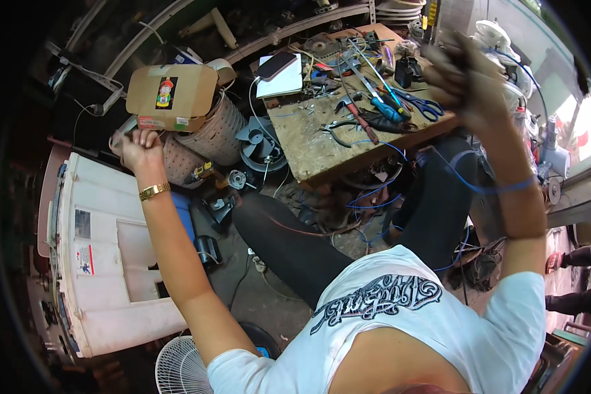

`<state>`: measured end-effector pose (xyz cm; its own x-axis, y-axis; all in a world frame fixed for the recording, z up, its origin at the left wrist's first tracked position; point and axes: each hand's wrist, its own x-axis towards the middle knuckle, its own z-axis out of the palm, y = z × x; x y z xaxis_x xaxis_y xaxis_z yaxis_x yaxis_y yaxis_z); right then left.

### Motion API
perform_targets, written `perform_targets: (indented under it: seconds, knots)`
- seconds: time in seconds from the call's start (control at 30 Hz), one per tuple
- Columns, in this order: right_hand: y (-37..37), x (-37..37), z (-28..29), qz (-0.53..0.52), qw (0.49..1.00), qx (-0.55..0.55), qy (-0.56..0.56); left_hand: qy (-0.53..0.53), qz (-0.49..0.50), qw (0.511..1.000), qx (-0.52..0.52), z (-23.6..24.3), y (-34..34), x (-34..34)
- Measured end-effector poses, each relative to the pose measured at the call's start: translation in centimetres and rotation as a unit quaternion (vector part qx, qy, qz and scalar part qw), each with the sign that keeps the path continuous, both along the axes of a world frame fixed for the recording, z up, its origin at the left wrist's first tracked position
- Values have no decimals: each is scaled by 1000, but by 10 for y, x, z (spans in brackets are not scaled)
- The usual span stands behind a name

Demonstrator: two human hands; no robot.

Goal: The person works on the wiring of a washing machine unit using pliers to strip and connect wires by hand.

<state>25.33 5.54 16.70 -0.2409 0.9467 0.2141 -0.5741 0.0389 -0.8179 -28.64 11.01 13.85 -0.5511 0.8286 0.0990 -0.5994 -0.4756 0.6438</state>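
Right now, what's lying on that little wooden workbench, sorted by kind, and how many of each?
Phone: 1
White notebook under the phone: 1
Blue-handled scissors: 1
Pliers: 1
Blue-handled screwdriver: 1
Total I can tell apart: 5. The other small tools and parts on the workbench are too jumbled to count.

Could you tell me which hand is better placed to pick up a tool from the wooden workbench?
Probably the right hand: it is raised beside the workbench near the blue-handled scissors. The left hand is closed, off by the cardboard box.
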Motion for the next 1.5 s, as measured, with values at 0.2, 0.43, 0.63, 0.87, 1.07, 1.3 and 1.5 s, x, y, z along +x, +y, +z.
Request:
perform_targets:
  seconds: [0.2,0.43,0.63,0.87,1.07,1.3,1.5]
  knots:
    - [-9,-177,-91,19,915,190,-356,130,-38,985,110,70,-38,100]
    - [16,-161,-134,129,706,357,-597,100,-190,963,165,44,-85,147]
    - [-37,-143,-139,381,915,-60,-116,76,-117,986,94,-23,-72,220]
    - [-40,-83,-116,43,798,306,-517,678,35,734,-5,-108,-53,219]
    - [-5,-54,-59,42,636,410,-652,809,-172,561,40,-115,-101,227]
    - [22,-59,-50,-2,690,445,-570,716,-185,672,-28,-131,-113,215]
    - [26,-94,-98,-184,678,381,-601,553,-185,810,-63,-160,-117,230]
